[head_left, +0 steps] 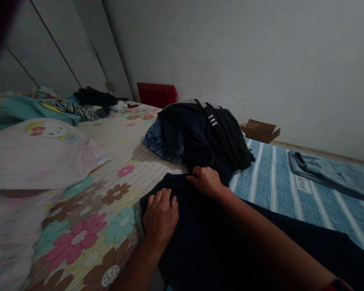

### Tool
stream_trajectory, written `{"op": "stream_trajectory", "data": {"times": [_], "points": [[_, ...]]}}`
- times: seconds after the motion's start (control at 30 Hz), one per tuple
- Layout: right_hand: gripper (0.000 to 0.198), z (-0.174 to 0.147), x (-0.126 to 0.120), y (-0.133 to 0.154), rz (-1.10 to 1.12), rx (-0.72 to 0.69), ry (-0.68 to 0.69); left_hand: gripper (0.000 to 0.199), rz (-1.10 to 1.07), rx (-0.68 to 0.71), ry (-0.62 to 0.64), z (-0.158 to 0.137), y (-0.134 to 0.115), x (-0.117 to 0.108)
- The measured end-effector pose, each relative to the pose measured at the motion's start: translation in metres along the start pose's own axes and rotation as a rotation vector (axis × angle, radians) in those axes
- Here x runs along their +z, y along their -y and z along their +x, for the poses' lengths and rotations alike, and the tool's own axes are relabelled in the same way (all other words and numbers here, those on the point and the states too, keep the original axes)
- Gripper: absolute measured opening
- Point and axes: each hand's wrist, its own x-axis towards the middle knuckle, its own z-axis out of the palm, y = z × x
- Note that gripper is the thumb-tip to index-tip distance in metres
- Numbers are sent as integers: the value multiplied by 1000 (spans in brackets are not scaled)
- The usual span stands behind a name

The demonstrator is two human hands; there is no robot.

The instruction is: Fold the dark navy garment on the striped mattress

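Both hands rest on a dark garment (200, 234) spread on the bed (115, 149) directly before the viewer. Left hand (160, 218) lies flat, fingers loosely together, pressing the garment's left edge near its upper corner; right hand (206, 180) pinches the far top edge between thumb and fingers. Fabric appears soft and limp, probably light to moderate in weight, not slippery and not fragile; it would sag when lifted, so the corners and hems along the top edge offer the best hold, one per hand. Just beyond the garment sits a heap of dark clothes (212, 137) with a white-striped black strap, lying over a piece of blue denim (159, 141). Floral quilt (87, 226) covers the near left of the bed; a blue striped sheet (269, 178) covers the right, bearing folded jeans (330, 173). A pale printed cloth (39, 153) lies at left, more clothing (79, 103) behind it. A red crate (157, 95) and a cardboard box (260, 130) stand by the wall. Hard to make out: the garment's type, seams and lower extent, since it is near black in dim light and cut off at the bottom edge; the top-left corner is obscured by a dark blur
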Motion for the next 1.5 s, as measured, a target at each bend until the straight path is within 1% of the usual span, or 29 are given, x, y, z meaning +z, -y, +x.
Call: {"op": "stream_trajectory", "data": {"times": [0.07, 0.2, 0.37, 0.5, 0.57, 0.67, 0.73, 0.8, 0.93, 1.0, 1.07, 1.13, 1.17, 1.23, 1.3, 1.37, 1.4, 1.5], "points": [[35, -3, 1, -1, -22, -4, 13, 29, 26, -2, 11, 0, -1, 0], [33, -4, 3, -2, -57, -42, 6, 32, 58, -18, 66, -1, -3, -3], [31, -3, 10, -1, -75, -65, -22, 35, 56, -36, 189, 2, -4, -7], [32, -5, 15, -2, -79, -60, -43, 35, 53, -18, 260, 5, -6, -17], [31, -5, 15, -1, -76, -62, -52, 34, 48, 5, 263, 7, -10, -24], [30, -5, 13, 0, -69, -67, -62, 32, -3, 98, 188, 9, -18, -31], [30, -4, 12, 2, -61, -64, -67, 32, -59, 181, 138, 11, -19, -28], [30, -4, 10, 3, -50, -57, -72, 32, -76, 203, 138, 14, -13, -20], [32, -7, 6, 5, -15, -38, -73, 30, -111, 82, 210, 21, 12, 0], [33, -10, 3, 2, 8, -32, -65, 30, -166, 26, 242, 25, 22, 3], [33, -14, 0, -3, 30, -23, -48, 30, -177, -7, 251, 26, 23, -1], [33, -18, -3, -11, 51, -10, -26, 32, -150, 0, 224, 26, 14, -10], [33, -19, -4, -15, 62, -4, -13, 33, -139, 26, 205, 25, 5, -15], [33, -22, -6, -23, 86, 8, 18, 32, -152, 119, 191, 24, -15, -22], [33, -22, -8, -31, 111, 21, 57, 29, -196, 245, 218, 24, -35, -24], [34, -22, -9, -37, 133, 31, 98, 27, -219, 333, 260, 25, -47, -18], [35, -22, -10, -40, 144, 32, 115, 26, -212, 349, 274, 25, -50, -13], [35, -22, -11, -47, 174, 24, 157, 26, -153, 356, 284, 23, -43, 4]]}}
